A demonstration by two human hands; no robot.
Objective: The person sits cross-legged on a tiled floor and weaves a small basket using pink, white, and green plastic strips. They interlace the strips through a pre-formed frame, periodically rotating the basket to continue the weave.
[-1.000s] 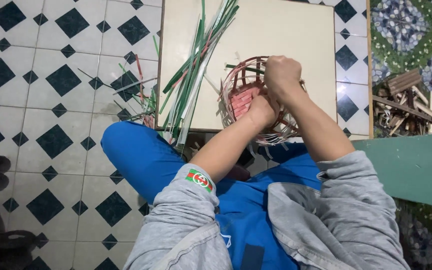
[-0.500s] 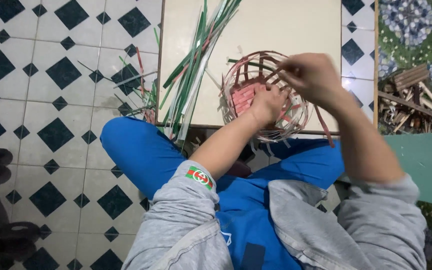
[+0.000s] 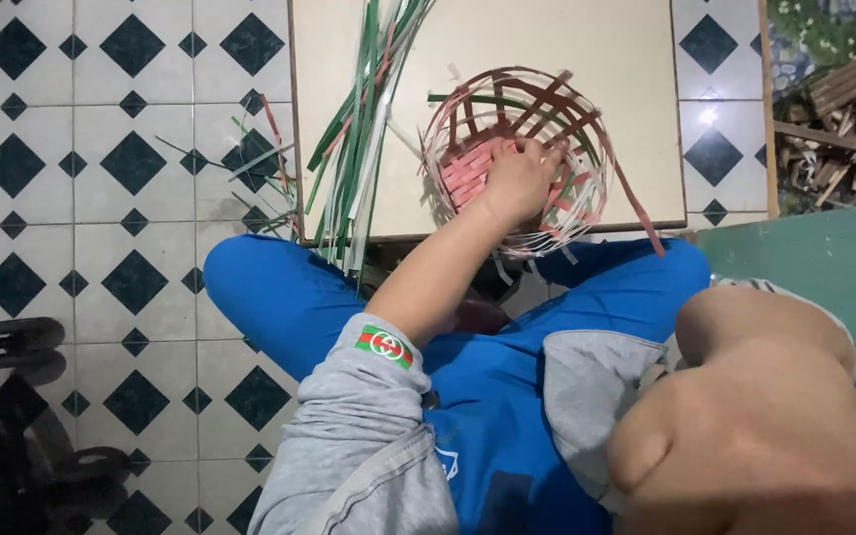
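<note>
Left hand (image 3: 519,180) presses flat inside the half-woven basket (image 3: 517,159); right hand (image 3: 755,436), fisted on a strip (image 3: 636,213), should pull evenly.

The right hand (image 3: 755,436) has left the half-woven basket (image 3: 517,159). A second ago it gripped the rim at the upper right of the basket; half a second ago it was drawing a reddish strip (image 3: 636,208) out to the right. Now it is a closed fist looming large and blurred at the lower right of the frame, close to the camera. The reddish strip trails loose from the basket's right side, slanting down over the table edge. The left hand (image 3: 517,178) has slid deeper, pressing flat inside the basket at centre.
</note>
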